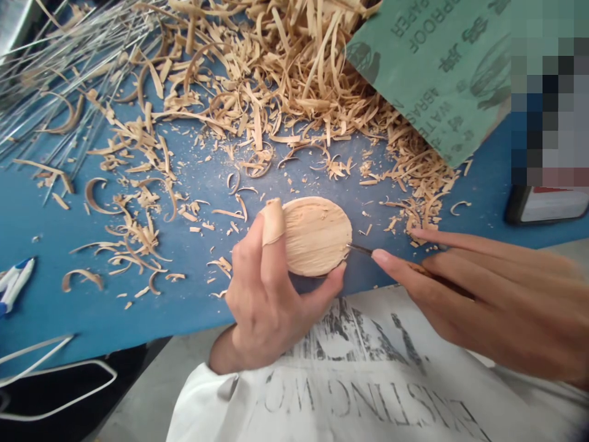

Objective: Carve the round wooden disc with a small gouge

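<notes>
A pale oval wooden piece [317, 236] with a grooved, rough face sits in my left hand [271, 276], which grips it by its left and lower edges. One finger of that hand is wrapped in a tan bandage [273, 222]. My right hand [473, 291] is closed around a thin carving tool [361, 248] with a dark metal shaft and a brown handle mostly hidden by the fingers. The tool's tip meets the right edge of the wood. Curled wood shavings [276, 80] lie on the blue table around both hands.
Green sandpaper [442, 73] covers part of the shavings at the upper right. Thin metal wires [78, 67] spread across the upper left. A dark-edged phone-like object [552, 204] is at the right, a blue-and-white object [16, 285] at the left. The table's front edge runs beneath my hands.
</notes>
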Motion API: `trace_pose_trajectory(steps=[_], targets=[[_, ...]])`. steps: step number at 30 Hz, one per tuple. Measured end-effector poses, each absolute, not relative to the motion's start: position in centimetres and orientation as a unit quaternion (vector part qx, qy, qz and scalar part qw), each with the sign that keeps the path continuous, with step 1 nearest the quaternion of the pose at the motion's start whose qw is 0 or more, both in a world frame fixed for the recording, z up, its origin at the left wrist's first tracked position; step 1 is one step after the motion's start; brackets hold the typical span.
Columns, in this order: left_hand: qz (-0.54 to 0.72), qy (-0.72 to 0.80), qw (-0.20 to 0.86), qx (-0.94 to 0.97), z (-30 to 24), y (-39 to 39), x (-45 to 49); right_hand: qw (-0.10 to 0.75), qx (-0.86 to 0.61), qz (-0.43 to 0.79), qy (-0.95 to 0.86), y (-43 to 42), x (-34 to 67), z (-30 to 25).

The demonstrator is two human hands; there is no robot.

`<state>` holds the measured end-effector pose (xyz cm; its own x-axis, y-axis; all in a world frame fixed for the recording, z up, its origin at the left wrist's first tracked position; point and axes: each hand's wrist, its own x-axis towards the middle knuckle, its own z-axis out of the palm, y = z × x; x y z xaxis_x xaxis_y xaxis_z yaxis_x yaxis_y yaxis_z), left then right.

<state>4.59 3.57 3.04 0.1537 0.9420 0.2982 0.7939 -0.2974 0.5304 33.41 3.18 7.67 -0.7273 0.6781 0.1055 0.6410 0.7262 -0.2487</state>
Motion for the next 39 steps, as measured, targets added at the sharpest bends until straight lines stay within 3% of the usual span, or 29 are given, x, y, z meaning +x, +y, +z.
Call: trace_pose_trajectory(steps=[7,14,32,39], targets=[[0.307,0.576,0.122,0.748,2.8,3.3,4.5,0.066,-0.359,0.035,-0.93,2.2,31.4,9.6],[0.299,0.569,0.105,0.759,2.7,3.2,4.4,0.036,-0.368,0.061,-0.927,2.9,31.3,10.6],[0.293,0.557,0.078,0.773,2.7,3.5,4.4,0.119,-0.275,0.116,-0.947,7.8,33.8,7.6],[0.296,0.575,0.11,0.755,2.9,3.5,4.5,0.091,-0.388,0.118,-0.91,2.6,33.8,5.8]])
